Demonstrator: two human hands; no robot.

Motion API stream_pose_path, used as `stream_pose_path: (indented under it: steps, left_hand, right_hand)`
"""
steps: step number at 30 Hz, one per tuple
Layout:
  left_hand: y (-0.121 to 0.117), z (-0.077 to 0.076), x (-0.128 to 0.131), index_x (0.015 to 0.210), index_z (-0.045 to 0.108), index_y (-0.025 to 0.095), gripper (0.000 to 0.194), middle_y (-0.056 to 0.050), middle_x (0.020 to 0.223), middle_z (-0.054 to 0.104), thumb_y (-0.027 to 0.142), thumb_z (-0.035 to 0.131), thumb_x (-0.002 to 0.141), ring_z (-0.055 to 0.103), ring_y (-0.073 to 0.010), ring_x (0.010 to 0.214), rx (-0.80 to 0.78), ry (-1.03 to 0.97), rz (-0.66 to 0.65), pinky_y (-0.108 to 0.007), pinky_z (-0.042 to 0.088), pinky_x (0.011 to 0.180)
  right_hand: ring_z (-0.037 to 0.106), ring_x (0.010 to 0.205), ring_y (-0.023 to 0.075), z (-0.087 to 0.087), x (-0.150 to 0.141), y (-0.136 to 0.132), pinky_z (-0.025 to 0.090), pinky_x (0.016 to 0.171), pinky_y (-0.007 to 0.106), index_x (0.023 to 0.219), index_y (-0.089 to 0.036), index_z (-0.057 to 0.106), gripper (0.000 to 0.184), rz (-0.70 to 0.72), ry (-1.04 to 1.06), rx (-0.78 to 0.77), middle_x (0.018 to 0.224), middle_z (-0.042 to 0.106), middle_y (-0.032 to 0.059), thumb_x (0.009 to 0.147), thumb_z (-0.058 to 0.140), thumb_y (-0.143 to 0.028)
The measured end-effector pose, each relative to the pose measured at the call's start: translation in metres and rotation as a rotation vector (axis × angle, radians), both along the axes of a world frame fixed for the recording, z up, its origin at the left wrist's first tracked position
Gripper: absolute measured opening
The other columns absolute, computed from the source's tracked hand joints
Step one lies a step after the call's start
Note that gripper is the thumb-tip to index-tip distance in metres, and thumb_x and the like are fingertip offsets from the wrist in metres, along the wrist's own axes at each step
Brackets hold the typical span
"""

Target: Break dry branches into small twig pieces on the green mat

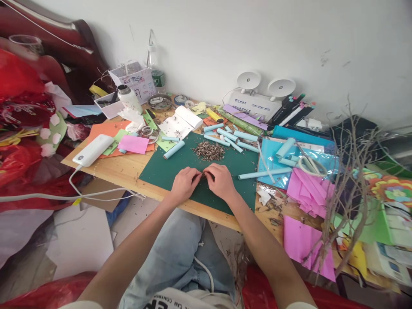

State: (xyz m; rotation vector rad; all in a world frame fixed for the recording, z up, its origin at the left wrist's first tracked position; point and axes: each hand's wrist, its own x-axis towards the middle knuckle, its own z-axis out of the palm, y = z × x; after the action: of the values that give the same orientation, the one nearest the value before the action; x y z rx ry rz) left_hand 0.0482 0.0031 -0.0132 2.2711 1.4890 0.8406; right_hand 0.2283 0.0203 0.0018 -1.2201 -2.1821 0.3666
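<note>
My left hand (184, 183) and my right hand (220, 182) rest close together on the dark green cutting mat (161, 169), fingers curled in a pinch. Between the fingertips sits a small brown twig piece (203, 174), gripped from both sides. Just beyond my hands lies a pile of short brown twig bits (209, 151) on the mat. Several rolled light-blue paper tubes (227, 136) lie at the mat's far edge, and one long thin tube (264, 174) lies to the right of my right hand.
A white power bank (93, 149) with a cable sits at the table's left edge. Pink paper sheets (307, 193), scissors (308, 164) and bare branches (349, 193) crowd the right. A white twin-head lamp (257, 96), markers and boxes line the wall.
</note>
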Motion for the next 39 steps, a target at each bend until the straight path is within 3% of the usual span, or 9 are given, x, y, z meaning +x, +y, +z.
stream_pose_path:
  steps: [3,11,22,30,39]
  left_hand:
    - [0.001,0.0,0.0,0.088,0.061,0.021,0.021,-0.003,0.083,0.065,0.031,0.046,0.099,0.059,-0.0175,0.079,-0.016,-0.043,0.019,-0.031,0.044,0.074]
    - [0.001,0.0,0.001,0.088,0.062,0.02,0.021,-0.003,0.082,0.066,0.029,0.047,0.098,0.059,-0.017,0.077,-0.028,-0.086,0.034,-0.031,0.045,0.073]
    - [0.001,-0.003,0.001,0.084,0.061,0.02,0.021,-0.003,0.079,0.062,0.03,0.049,0.097,0.057,-0.0172,0.075,0.012,-0.001,0.007,-0.03,0.043,0.068]
    - [0.0,0.0,-0.001,0.086,0.061,0.021,0.024,-0.003,0.081,0.065,0.031,0.044,0.1,0.058,-0.0171,0.078,-0.021,-0.135,0.016,-0.03,0.045,0.072]
    - [0.001,-0.001,0.0,0.087,0.063,0.021,0.025,-0.003,0.083,0.067,0.032,0.044,0.1,0.059,-0.0168,0.078,-0.031,-0.109,0.013,-0.03,0.045,0.072]
  right_hand:
    - [0.065,0.088,0.0178,-0.002,0.002,0.001,0.04,0.083,0.034,0.094,-0.022,0.068,0.014,0.028,0.059,0.016,0.094,0.072,0.0037,0.092,0.055,-0.02]
    - [0.065,0.082,0.0166,-0.006,0.0,0.001,0.041,0.081,0.034,0.085,-0.021,0.068,0.013,0.044,0.113,0.029,0.086,0.071,0.0026,0.092,0.057,-0.022]
    - [0.059,0.078,0.019,-0.005,-0.008,-0.003,0.04,0.076,0.034,0.078,-0.019,0.06,0.008,-0.013,-0.028,0.09,0.081,0.065,0.005,0.083,0.056,-0.015]
    - [0.066,0.085,0.0169,-0.01,-0.002,0.0,0.042,0.084,0.035,0.091,-0.022,0.068,0.013,0.025,0.119,0.074,0.09,0.072,0.003,0.093,0.056,-0.021]
    - [0.064,0.082,0.0169,-0.01,-0.003,0.0,0.043,0.081,0.034,0.086,-0.021,0.068,0.014,0.033,0.093,0.095,0.085,0.071,0.0036,0.091,0.056,-0.019]
